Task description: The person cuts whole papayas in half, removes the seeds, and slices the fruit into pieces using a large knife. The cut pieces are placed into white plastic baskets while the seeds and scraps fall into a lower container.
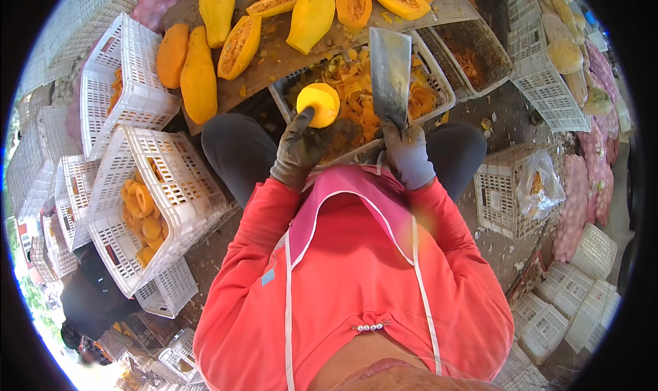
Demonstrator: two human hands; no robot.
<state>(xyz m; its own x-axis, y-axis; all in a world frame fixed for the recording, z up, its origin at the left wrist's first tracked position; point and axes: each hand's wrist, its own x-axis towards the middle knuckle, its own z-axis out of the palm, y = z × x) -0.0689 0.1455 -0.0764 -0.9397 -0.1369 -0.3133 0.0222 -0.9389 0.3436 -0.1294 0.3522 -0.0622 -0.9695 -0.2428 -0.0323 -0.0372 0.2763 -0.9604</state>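
My gloved left hand grips a yellow-orange squash piece, its round end turned up towards me. In my gloved right hand is a cleaver, its broad metal blade pointing away from me. The blade and the squash piece are apart. Below both hands, between my knees, stands a white plastic crate holding orange peelings. Beyond it, a wooden board carries whole and halved squashes, among them a halved one with seeds showing.
At my left, a white crate holds peeled orange pieces, with another crate behind it. To the right are a bin of orange scraps, a crate of tan squashes, an upturned crate with a plastic bag, and filled mesh sacks.
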